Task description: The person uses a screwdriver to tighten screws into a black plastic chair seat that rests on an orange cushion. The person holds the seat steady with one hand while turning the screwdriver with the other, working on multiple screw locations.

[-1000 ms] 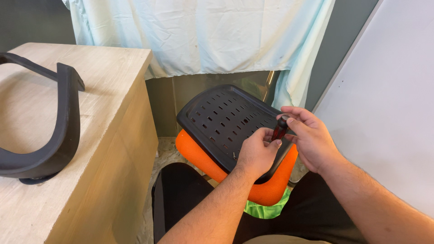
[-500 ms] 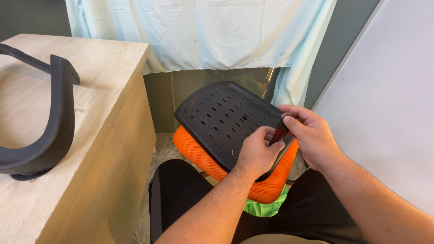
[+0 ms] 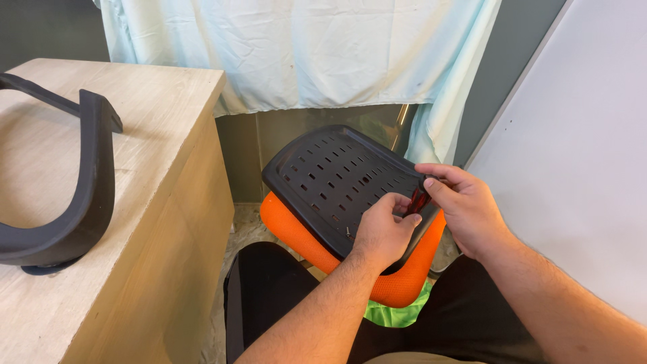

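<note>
The seat [image 3: 337,185] lies upside down across the person's lap, its black slotted plastic underside facing up and the orange cushion [image 3: 404,276] beneath. This orientation presents the underside to the head camera and to both hands. The far edge of the seat is raised toward the pale curtain [image 3: 296,54], so the panel slopes down toward the person.

The left hand [image 3: 384,232] rests on the near right part of the seat. Its fingers are curled narrow around the lower end of a small dark red tool [image 3: 418,201], judged to be a screwdriver handle; the tip is hidden. Its heel bears on the seat, which appears to hold the panel down.

The right hand [image 3: 465,205] sits at the right edge of the seat, just beside the left hand. Its thumb and forefinger pinch the upper end of the same tool, apparently to guide it. The grip is closed and narrow.

A small screw [image 3: 347,232] sits in the seat just left of the left hand.

Left of the seat stands a wooden table [image 3: 155,135], well apart from the hands. A curved black chair part [image 3: 87,182] lies on it.
</note>
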